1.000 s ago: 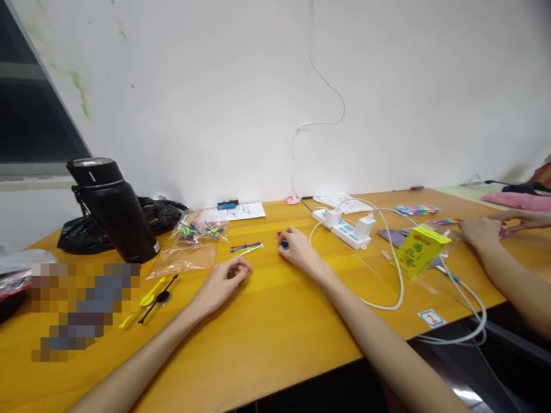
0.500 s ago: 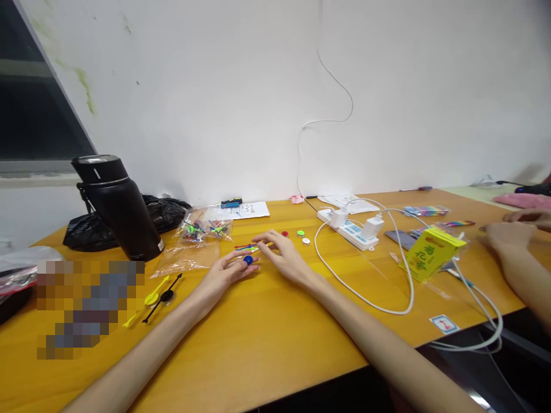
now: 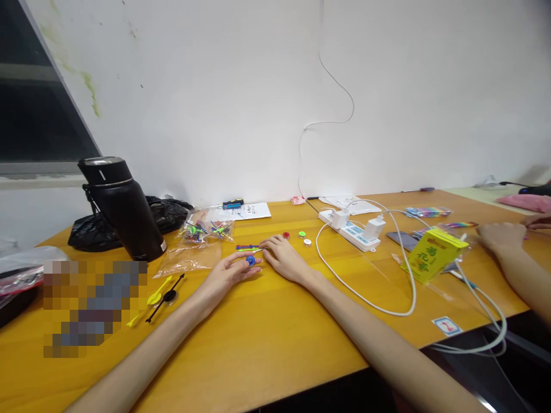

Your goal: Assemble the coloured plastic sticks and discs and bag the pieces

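- Yellow wood table [image 3: 267, 338] against a white wall [image 3: 224, 86]; cluttered, good light.
- Left hand [image 3: 226, 274]: lies on the table, fingers loosely curled, blue disc [image 3: 250, 260] pinched at the fingertips.
- Right hand [image 3: 284, 261]: palm down, fingers half extended, tips at the bundle of coloured sticks [image 3: 247, 248] just beyond the blue disc. Can't tell if it pinches one or only touches.
- Red disc [image 3: 286, 235], green disc [image 3: 302, 234] and white disc [image 3: 307, 242] lie loose on the table just behind the right hand.
- Disc, my read: tiny, light, hard plastic, smooth faces, so probably slippery. Best held by the rim with thumb and forefinger, light squeeze or it may pop out.
- Sticks, my read: thin, near weightless, likely springy and easy to bend or snap. They lie flat, so hard to lift. Pinch one end, or slide it off the others first.
- Around: clear bag [image 3: 205, 230] of the same parts, black flask [image 3: 124, 209] to the left, power strip [image 3: 350, 229] and yellow carton [image 3: 431, 255] to the right.
- Co-worker's hand [image 3: 501, 235] far right, well apart.
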A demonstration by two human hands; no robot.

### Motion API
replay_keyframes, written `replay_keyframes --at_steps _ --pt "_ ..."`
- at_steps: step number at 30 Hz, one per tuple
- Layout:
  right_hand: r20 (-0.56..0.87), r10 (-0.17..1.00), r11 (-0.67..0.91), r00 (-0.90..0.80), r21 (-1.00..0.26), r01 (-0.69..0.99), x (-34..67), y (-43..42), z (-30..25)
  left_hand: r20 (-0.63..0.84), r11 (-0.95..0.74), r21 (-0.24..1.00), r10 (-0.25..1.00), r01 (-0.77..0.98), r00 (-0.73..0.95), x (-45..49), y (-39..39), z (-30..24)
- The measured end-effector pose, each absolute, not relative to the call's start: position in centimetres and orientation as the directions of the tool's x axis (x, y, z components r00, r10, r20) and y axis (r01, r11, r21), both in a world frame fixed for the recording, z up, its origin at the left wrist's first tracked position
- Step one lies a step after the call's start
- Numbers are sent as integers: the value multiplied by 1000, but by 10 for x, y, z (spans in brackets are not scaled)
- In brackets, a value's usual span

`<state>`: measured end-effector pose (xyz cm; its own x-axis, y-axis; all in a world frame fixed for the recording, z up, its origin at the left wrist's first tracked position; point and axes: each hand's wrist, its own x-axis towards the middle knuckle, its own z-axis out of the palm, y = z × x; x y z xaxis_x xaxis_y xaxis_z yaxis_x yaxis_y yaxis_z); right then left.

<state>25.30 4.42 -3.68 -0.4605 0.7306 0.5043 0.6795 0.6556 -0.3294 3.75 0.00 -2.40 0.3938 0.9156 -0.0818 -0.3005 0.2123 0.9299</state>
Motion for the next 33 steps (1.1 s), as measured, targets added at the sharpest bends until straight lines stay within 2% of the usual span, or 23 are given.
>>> replay_keyframes --at_steps 10,15,25,33 --pt "529 743 651 -411 -427 627 253 42 -32 -71 201 936 912 -289 404 36 0 -25" --pt "541 755 629 -371 -438 642 256 43 -29 -71 205 932 912 -298 404 35 1 -27" --pt "483 766 618 -423 -376 690 257 43 -31 -61 192 938 911 -288 408 37 0 -23" --pt "506 808 490 -301 -295 820 260 43 -32 -69 203 936 906 -286 417 38 -2 -21"
